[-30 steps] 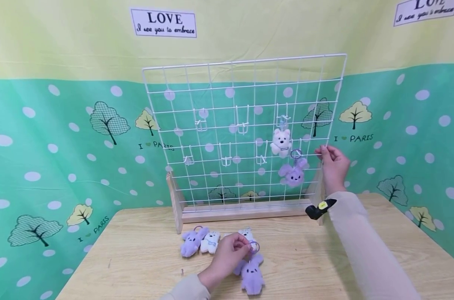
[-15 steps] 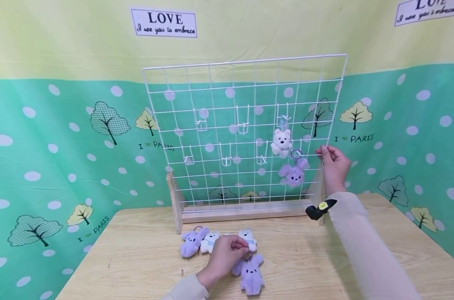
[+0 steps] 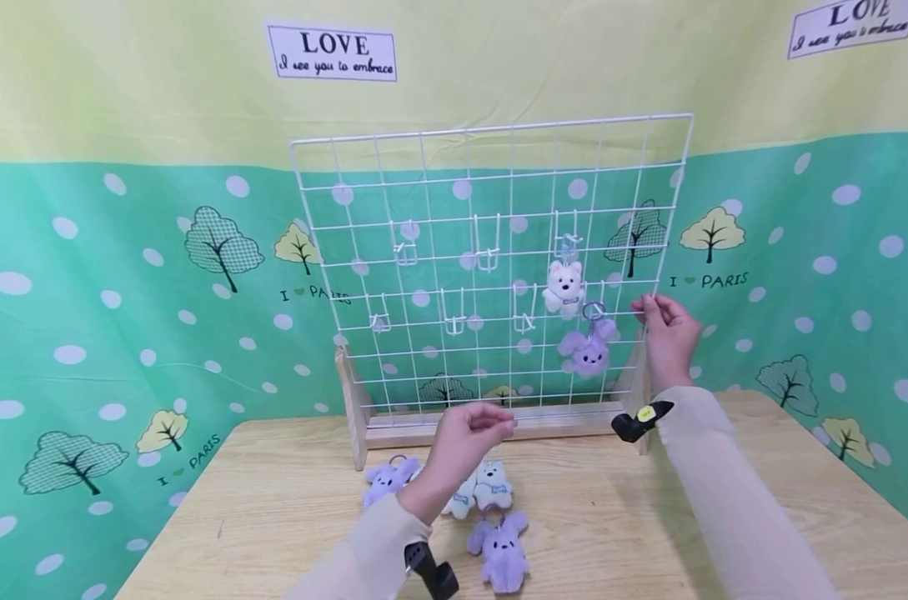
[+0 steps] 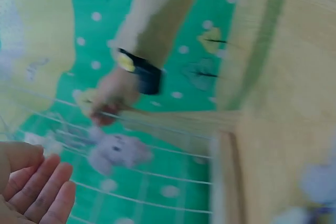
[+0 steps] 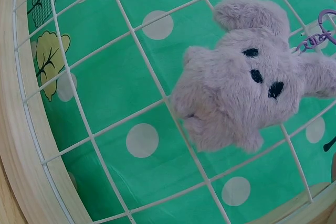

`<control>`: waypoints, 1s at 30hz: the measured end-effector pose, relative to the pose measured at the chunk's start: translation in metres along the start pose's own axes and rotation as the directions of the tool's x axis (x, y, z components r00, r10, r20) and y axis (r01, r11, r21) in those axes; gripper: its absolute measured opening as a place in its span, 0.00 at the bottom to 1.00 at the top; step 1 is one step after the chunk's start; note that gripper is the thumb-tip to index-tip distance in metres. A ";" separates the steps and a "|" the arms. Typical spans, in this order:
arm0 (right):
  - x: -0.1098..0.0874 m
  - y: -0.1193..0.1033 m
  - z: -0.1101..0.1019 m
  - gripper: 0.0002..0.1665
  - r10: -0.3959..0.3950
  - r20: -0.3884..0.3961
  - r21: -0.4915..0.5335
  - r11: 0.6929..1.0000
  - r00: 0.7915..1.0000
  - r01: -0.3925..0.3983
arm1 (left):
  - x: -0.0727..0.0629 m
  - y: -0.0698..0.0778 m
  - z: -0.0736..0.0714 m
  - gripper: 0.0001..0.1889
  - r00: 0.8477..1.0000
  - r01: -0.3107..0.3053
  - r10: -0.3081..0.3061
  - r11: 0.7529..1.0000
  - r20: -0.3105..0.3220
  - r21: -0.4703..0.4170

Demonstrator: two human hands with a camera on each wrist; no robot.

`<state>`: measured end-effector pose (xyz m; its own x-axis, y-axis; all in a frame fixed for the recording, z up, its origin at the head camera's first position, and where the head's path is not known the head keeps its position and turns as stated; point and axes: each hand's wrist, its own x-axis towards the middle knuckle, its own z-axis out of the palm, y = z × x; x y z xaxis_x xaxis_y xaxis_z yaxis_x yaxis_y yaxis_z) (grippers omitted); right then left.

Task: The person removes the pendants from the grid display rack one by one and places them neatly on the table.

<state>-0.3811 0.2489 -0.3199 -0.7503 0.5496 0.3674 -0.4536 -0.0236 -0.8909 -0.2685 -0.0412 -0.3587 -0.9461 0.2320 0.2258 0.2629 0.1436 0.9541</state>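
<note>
My left hand (image 3: 467,437) is over the table in front of the rack's base, holding nothing visible. In the left wrist view its fingers (image 4: 46,187) are extended, with the thumb near the index finger. Below it lie a purple plush keychain (image 3: 503,557), two white bear keychains (image 3: 493,485) and another purple one (image 3: 384,482), partly behind the arm. My right hand (image 3: 669,337) pinches the right edge of the white wire grid (image 3: 491,129). A purple plush keychain (image 5: 236,82) and a white bear keychain (image 3: 564,287) hang from hooks at the grid's right side.
Several white hooks (image 3: 454,323) are fixed on the grid in two rows. Wooden legs (image 3: 353,408) and a wooden base bar (image 3: 566,425) support it on the wooden table (image 3: 221,517). A patterned green and yellow cloth (image 3: 123,333) hangs behind.
My left hand has let go of the front purple plush keychain's ring and moved up toward the rack; that keychain stays on the table. The right hand keeps its place on the grid.
</note>
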 end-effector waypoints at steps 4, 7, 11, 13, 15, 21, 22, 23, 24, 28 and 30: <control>0.000 0.001 -0.001 0.26 -0.002 0.003 0.009 1.000 1.000 0.002 | 0.020 0.042 0.005 0.09 0.997 -0.080 0.080 0.996 -0.021 -0.029; -0.001 0.002 -0.001 0.25 0.001 0.011 0.009 1.000 1.000 -0.001 | 0.036 0.069 0.007 0.11 0.989 -0.134 0.131 0.990 -0.067 -0.053; -0.002 0.001 -0.001 0.25 0.007 0.013 0.007 1.000 1.000 -0.007 | 0.057 0.094 0.011 0.10 0.977 -0.177 0.173 0.984 -0.120 -0.019; -0.002 0.001 0.000 0.25 0.009 0.013 0.011 1.000 1.000 -0.009 | 0.068 0.100 0.014 0.10 0.973 -0.187 0.187 0.982 -0.135 0.013; -0.002 0.001 0.000 0.24 0.010 0.012 0.003 1.000 1.000 -0.010 | 0.078 0.106 0.018 0.11 0.968 -0.199 0.202 0.979 -0.151 0.031; -0.001 0.001 0.001 0.24 0.018 0.012 -0.002 1.000 1.000 -0.018 | 0.102 0.122 0.034 0.14 0.934 -0.274 0.298 0.951 -0.198 0.143; 0.000 0.001 0.001 0.24 0.019 0.012 0.002 1.000 1.000 -0.019 | 0.106 0.123 0.036 0.14 0.928 -0.278 0.308 0.947 -0.207 0.164; 0.000 0.001 0.001 0.24 0.017 0.012 0.001 1.000 1.000 -0.017 | 0.110 0.125 0.038 0.14 0.926 -0.274 0.309 0.945 -0.218 0.176; 0.000 0.001 0.001 0.24 0.016 0.013 -0.002 1.000 1.000 -0.016 | 0.113 0.126 0.040 0.15 0.925 -0.264 0.302 0.947 -0.229 0.183; 0.000 0.001 0.000 0.25 0.018 0.016 0.000 1.000 1.000 -0.018 | 0.123 0.131 0.048 0.15 0.923 -0.221 0.273 0.953 -0.270 0.209; 0.000 0.000 -0.001 0.25 0.016 0.017 0.001 1.000 1.000 -0.016 | 0.126 0.134 0.052 0.15 0.921 -0.203 0.265 0.952 -0.287 0.228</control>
<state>-0.3811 0.2495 -0.3203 -0.7654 0.5351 0.3575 -0.4419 -0.0331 -0.8965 -0.3427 0.0570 -0.2129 -0.8554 -0.0242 0.5174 0.4858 0.3088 0.8177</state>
